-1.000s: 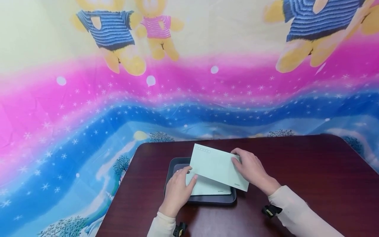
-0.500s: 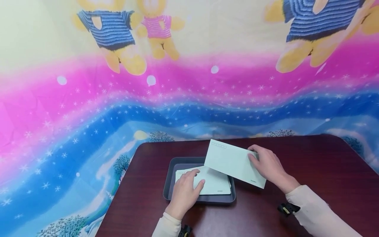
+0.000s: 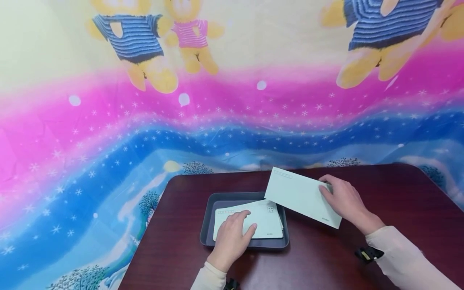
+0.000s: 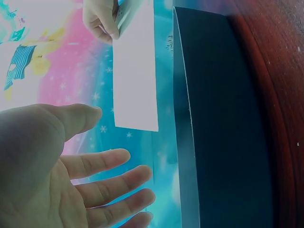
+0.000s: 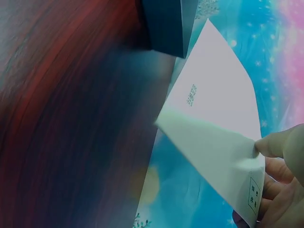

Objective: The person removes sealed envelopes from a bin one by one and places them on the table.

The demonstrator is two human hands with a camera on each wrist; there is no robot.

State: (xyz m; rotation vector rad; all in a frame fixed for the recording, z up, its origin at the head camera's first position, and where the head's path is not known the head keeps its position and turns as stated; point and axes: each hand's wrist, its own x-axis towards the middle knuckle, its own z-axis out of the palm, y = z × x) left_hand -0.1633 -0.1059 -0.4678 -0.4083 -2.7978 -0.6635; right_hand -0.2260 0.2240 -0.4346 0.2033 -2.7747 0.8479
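My right hand (image 3: 342, 197) pinches a pale green envelope (image 3: 301, 195) at its right end, thumb on the near face. The envelope is tilted above the table, right of a dark grey tray (image 3: 261, 244), its lower left corner near the tray's back right. In the right wrist view the held envelope (image 5: 213, 109) bends near the thumb. A loose stack of similar envelopes (image 3: 259, 221) lies in the tray. Over its left part is my left hand (image 3: 233, 241), fingers spread and holding nothing. The left wrist view shows its fingers (image 4: 111, 187) apart from the tray wall (image 4: 228, 118).
Tray and envelopes are on a dark red-brown table (image 3: 391, 209) with rounded back corners. Bare tabletop extends right of the tray. Behind the table hangs a colourful cloth (image 3: 232, 100) printed with bears and snowflakes. Each wrist wears a black strap (image 3: 369, 254).
My right hand has drawn the envelope to the right, from over the stack to beside the tray. My left hand has come off the envelope and shifted slightly right over the stack.
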